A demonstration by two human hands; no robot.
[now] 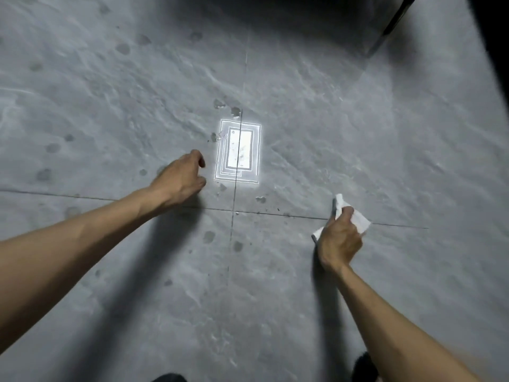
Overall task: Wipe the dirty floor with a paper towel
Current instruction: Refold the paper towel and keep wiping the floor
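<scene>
Grey stone-look floor [303,106], tiled. Two thin joints [232,210] cross near the middle of my view.

Right hand [340,238]: fingers [347,213] curled tight round a crumpled white paper towel [362,223]. Bits of the towel stick out above, to the right and to the left of my fist. The towel sits right of the joint crossing, over the joint that runs crosswise. I cannot tell whether it touches the floor.

Left hand [180,179]: reaches forward, left of the crossing and just beyond the crosswise joint. The fingers bend loosely downward and hold nothing. I cannot tell whether the tips meet the floor.

Bright rectangular glare of a lamp [238,151] on the floor, just right of my left hand, straddling the lengthwise joint.

Dirt: round dark spots [209,235] scattered over the tiles. Several lie around the glare, two on the near side of the crossing, and more toward the far left of the floor. Fine dark specks [275,209] lie along the crosswise joint, between the crossing and the towel.

Far right corner: a dark slanted leg [396,17] of some furniture, standing in shadow.

Near edge: two dark shapes [363,365], too cut off to identify.
</scene>
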